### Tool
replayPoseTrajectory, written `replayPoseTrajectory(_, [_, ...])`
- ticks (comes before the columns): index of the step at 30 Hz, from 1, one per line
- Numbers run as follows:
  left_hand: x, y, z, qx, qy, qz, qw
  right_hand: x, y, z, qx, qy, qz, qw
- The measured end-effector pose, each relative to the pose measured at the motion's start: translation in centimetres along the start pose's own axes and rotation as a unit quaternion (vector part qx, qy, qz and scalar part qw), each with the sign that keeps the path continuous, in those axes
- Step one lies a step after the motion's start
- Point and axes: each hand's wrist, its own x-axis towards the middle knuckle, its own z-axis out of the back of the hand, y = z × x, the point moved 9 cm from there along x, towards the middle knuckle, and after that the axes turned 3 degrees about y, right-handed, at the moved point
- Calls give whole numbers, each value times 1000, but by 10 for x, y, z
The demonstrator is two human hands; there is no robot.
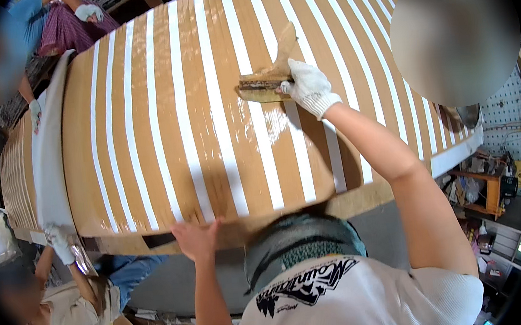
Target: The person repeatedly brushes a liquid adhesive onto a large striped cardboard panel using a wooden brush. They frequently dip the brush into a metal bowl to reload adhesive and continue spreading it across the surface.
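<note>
While the right hand, in a white glove, has its fingers curled round a tan tool, the left hand is bare, its fingers spread at the near edge of a broad striped sheet; nothing is seen gripped in it. Tool position: on the sheet, right of its middle, toward the far side. Form: a wide, flat head with a dark band across it, plus a pointed piece slanting up and away; whether it is a brush or a spreader cannot be told.

Sheet: brown with white stripes running from near edge to far edge, bowed by the lens; glossy in patches, particularly left of the tool. A pale wooden board shows beneath the near edge. To the left, a whitish sheet lies in a long band across the stripes.

Others nearby: at upper left, a co-worker in blue, gloved. At lower left, a second co-worker in a light shirt; one gloved hand near the lower end of the whitish sheet, a shiny flat object just beside it.
</note>
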Motion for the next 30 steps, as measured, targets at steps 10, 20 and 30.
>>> replayPoseTrajectory(10, [4, 4, -6, -48, 62, 45, 996, 297, -54, 24, -57, -94, -8, 994])
replayPoseTrajectory(20, [-1, 7, -6, -31, -16, -10, 999, 285, -55, 13, -66, -190, 119, 972])
replayPoseTrajectory(30, [-1, -3, 10, -42, -21, -3, 999, -89, -33, -8, 119, 47, 177, 976])
